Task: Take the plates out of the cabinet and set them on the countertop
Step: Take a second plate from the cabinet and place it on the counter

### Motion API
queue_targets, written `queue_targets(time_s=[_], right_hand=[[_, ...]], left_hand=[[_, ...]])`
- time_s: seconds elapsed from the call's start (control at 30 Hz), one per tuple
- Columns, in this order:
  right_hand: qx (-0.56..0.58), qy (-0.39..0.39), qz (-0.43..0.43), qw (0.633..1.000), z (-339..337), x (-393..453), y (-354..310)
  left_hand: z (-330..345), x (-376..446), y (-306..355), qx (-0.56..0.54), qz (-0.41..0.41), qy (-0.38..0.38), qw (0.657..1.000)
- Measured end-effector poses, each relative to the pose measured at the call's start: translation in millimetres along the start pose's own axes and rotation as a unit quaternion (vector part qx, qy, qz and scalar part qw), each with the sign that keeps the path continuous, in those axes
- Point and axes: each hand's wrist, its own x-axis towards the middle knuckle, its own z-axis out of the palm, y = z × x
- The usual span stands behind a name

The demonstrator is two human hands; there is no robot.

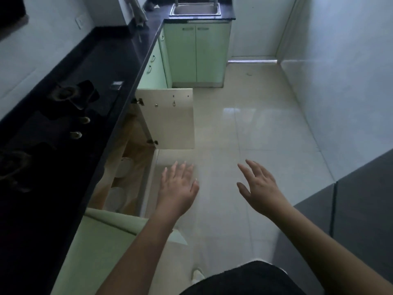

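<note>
Presently I am holding both hands out over the floor in front of the open cabinet (136, 167), neither one carrying anything. My left hand (178, 186) is hanging just beside the cabinet's front edge with its fingers straight and lightly spread; my right hand (259, 186) is further out over the tiles, fingers likewise spread and relaxed. So the grip is open on both sides and touching nothing.

Two pale plates (116, 198) are lying inside the cabinet on its shelf, below the dark worktop (102, 67), one near me and one (125, 169) further in. Both are dim and partly hidden by the worktop's overhang, so I cannot tell whether more are stacked beneath.

My judgement: the reach is the step in hand. I am advising myself to bend low, bring the left hand under the overhang, and take the nearer plate by its rim with thumb on top, the right hand supporting from below. The open doors (170, 120) on either side narrow the path; the stove burners (70, 96) occupy part of the worktop, so the bare stretch beyond them appears the safer landing place.
</note>
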Motion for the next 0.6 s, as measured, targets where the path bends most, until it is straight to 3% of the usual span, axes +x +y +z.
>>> queue_targets(time_s=[0.37,0.6], right_hand=[[0.009,0.025,0.056,0.998,-18,68,80],[0.008,-0.004,0.021,1.0,-31,163,145]], left_hand=[[22,104,43,0.028,0.035,-0.018,0.999],[32,187,79,0.05,-0.028,-0.045,0.997]])
